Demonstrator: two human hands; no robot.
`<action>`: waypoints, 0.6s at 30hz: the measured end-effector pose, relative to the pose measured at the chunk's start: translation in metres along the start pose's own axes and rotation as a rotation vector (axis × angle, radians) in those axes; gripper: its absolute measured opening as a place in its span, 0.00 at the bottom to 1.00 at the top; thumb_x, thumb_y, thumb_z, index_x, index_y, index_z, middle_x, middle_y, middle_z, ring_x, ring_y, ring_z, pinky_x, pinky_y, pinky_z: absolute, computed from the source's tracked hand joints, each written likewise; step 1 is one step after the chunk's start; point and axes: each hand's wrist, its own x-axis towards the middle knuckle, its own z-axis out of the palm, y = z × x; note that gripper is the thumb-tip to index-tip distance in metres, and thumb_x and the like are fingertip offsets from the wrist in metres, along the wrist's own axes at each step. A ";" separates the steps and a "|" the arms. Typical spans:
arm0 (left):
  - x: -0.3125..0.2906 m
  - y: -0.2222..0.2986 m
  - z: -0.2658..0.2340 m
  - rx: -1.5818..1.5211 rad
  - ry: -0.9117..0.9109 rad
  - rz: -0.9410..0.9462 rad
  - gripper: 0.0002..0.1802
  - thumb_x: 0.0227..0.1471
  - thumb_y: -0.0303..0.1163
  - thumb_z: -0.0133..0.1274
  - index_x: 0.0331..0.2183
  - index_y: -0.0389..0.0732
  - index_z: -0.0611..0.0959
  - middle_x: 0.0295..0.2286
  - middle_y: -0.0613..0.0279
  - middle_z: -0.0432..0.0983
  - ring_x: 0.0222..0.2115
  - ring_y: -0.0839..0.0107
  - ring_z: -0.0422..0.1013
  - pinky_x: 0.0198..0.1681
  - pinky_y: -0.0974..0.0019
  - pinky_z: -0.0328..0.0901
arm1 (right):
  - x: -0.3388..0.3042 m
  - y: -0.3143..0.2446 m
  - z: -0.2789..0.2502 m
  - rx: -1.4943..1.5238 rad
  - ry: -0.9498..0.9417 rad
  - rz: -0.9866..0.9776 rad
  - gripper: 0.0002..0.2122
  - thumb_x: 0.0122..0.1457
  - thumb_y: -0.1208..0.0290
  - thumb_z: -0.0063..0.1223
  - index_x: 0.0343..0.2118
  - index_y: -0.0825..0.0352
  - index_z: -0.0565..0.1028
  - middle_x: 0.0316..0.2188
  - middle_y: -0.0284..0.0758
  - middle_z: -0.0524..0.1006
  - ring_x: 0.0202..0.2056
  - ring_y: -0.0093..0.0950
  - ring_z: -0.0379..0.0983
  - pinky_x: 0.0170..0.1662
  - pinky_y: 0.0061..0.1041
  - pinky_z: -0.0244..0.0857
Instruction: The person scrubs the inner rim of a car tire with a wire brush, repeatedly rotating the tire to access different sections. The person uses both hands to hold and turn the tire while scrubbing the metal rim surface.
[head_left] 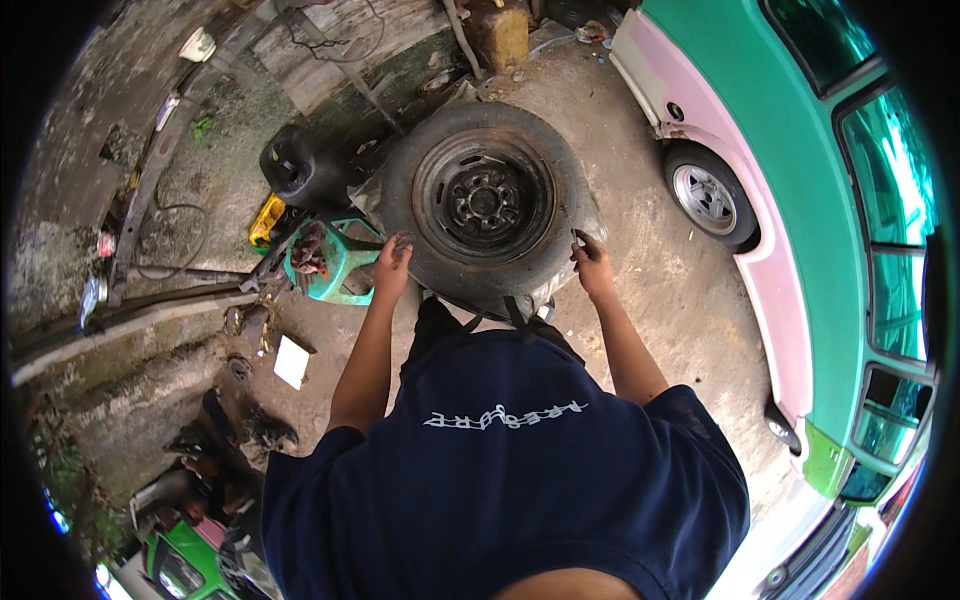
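Much of the lower half of the view is taken up by the person's dark blue shirt (pixel 510 480), so the legs and the ground directly below are hidden. The near edge of the tyre (pixel 485 205) is partly covered by the shirt and by something dark at the person's waist that cannot be made out. The clutter at the left edge, and the dark things lying low on the left, are bent by the lens and too small to be identified.

The left hand (pixel 392 262) is laid on the lower left sidewall of the tyre, fingers curled over the rubber; how tightly it is closed cannot be told. The right hand (pixel 592 262) is set against the lower right edge of the tyre, and a small dark object is seen at its fingertips, though what it is cannot be told; the fingers appear bent around it.

The tyre, mounted on a dark steel rim (pixel 485 198), is seen lying flat on the concrete floor (pixel 660 290) just ahead of the person, between the two hands. A green plastic stool (pixel 335 262) is seen just left of the left hand, with a dark rag on it. A green and pink vehicle (pixel 800 200) is parked to the right, its own wheel (pixel 708 197) well apart from the right hand.
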 end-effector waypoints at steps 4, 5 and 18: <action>0.048 -0.015 -0.024 -0.021 -0.205 0.029 0.23 0.60 0.30 0.51 0.55 0.31 0.71 0.48 0.55 0.75 0.47 0.69 0.72 0.52 0.68 0.65 | -0.007 -0.003 0.036 -0.230 0.283 -0.029 0.20 0.61 0.64 0.52 0.56 0.61 0.73 0.30 0.44 0.79 0.35 0.32 0.77 0.42 0.29 0.68; 0.060 -0.020 -0.030 -0.029 -0.247 0.017 0.23 0.60 0.30 0.51 0.54 0.31 0.72 0.48 0.55 0.75 0.47 0.69 0.72 0.52 0.68 0.65 | -0.011 -0.003 0.048 -0.225 0.340 -0.038 0.19 0.60 0.63 0.53 0.53 0.64 0.75 0.35 0.47 0.80 0.39 0.36 0.79 0.45 0.31 0.68; 0.179 -0.020 -0.040 0.304 -0.626 0.213 0.23 0.57 0.38 0.53 0.51 0.37 0.76 0.48 0.45 0.75 0.50 0.49 0.71 0.51 0.56 0.66 | -0.056 -0.003 0.177 -0.377 0.554 0.354 0.26 0.55 0.52 0.57 0.41 0.75 0.72 0.37 0.58 0.77 0.44 0.54 0.73 0.46 0.44 0.66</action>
